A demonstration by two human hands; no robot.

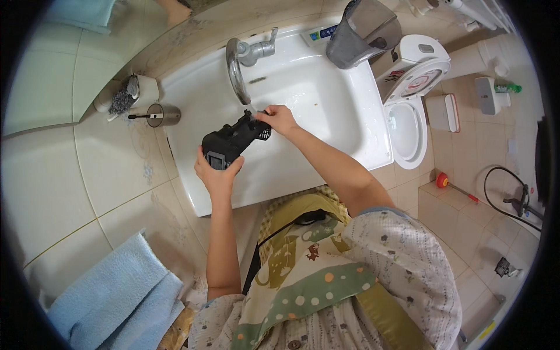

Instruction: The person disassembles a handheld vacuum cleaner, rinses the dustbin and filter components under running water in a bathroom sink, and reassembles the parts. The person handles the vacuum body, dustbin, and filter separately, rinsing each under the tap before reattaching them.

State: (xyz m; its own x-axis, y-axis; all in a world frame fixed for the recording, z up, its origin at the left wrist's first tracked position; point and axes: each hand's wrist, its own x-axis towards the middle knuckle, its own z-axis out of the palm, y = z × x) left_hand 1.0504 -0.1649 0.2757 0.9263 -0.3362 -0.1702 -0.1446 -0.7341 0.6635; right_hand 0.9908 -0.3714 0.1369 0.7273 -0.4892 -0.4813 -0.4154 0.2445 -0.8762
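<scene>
Over the left part of the white sink (pixel 280 160) I hold a black plastic part (pixel 233 137), with a grey louvred piece at its near end and a mesh-like grid at its far end. My left hand (pixel 217 176) grips the near end from below, thumb and fingers on either side of it. At the far end, my right hand (pixel 279 119) pinches the part close to the grid. The chrome faucet (pixel 236 73) bends down just beyond this far end. Exactly what device the part comes from I cannot tell.
A grey translucent container (pixel 359 38) stands on the sink's back right corner beside a toothpaste tube (pixel 322 34). To the left are a cup with a toothbrush (pixel 165 115) and a grey brush (pixel 121 102). A toilet (pixel 406 134) is close on the right; a blue towel (pixel 116 291) hangs lower left.
</scene>
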